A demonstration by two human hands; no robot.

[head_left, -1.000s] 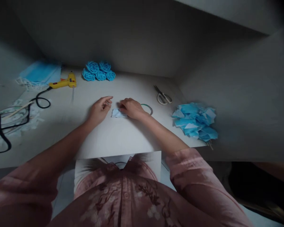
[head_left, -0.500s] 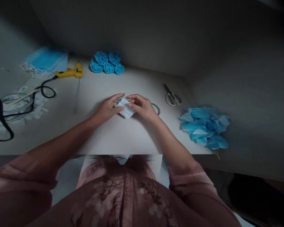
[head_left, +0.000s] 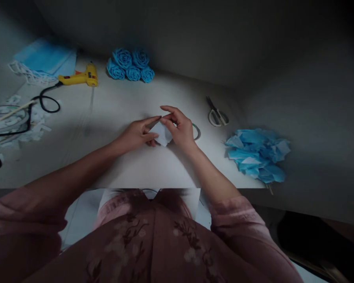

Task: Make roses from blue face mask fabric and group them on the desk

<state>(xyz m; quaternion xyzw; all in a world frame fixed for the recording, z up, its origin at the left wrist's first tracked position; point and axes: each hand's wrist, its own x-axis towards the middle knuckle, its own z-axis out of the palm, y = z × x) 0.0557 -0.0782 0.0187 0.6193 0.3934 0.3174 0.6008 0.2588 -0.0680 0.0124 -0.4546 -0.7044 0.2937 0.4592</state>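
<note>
A small pale square of mask fabric (head_left: 164,135) is held between my two hands above the middle of the table, one corner toward me. My left hand (head_left: 137,135) pinches its left side, thumb on top and index finger stretched along the upper edge. At the upper corner, my right hand (head_left: 179,127) grips it between thumb and fingers, with the index finger raised. Partly hidden behind my right wrist lies a roll of tape or ring (head_left: 197,131). Farther right, scissors (head_left: 217,113) with pale handles rest on the table.
Several blue fabric roses (head_left: 132,65) are stacked at the back. A yellow glue gun (head_left: 79,76) with a black cord lies left, by blue face masks (head_left: 45,59). White scraps (head_left: 37,127) cover the far left. Blue cut fabric petals (head_left: 256,155) are heaped at the right table edge.
My right hand has shifted to the square's upper corner and its index finger has lifted. The square has turned a little between my hands. The whole view has tilted slightly.
</note>
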